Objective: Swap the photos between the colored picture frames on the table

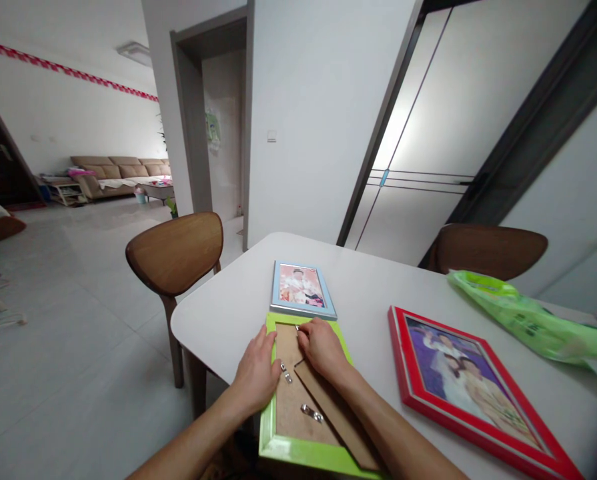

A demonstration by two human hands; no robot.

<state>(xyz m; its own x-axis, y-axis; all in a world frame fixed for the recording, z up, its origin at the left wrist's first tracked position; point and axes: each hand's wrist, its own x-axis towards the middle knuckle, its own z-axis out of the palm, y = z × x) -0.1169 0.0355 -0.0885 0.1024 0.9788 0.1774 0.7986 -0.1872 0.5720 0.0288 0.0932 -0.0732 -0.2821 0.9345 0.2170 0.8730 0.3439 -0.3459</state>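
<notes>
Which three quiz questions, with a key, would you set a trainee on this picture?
1. Multiple choice: what colour is the face-down frame? A) red B) green C) light blue
2. True or false: the red frame lies photo side up.
3. Fill in: the forearm passing over part of the brown flap leads to the person's ____ hand.

Key: 1. B; 2. True; 3. Right, so the right hand.

Face-down frame (pixel 289 423) at near edge of counter (pixel 363 287), second frame (pixel 301 287) just behind, third frame (pixel 471 383) right, plastic bag (pixel 523 320) beyond that.
</notes>
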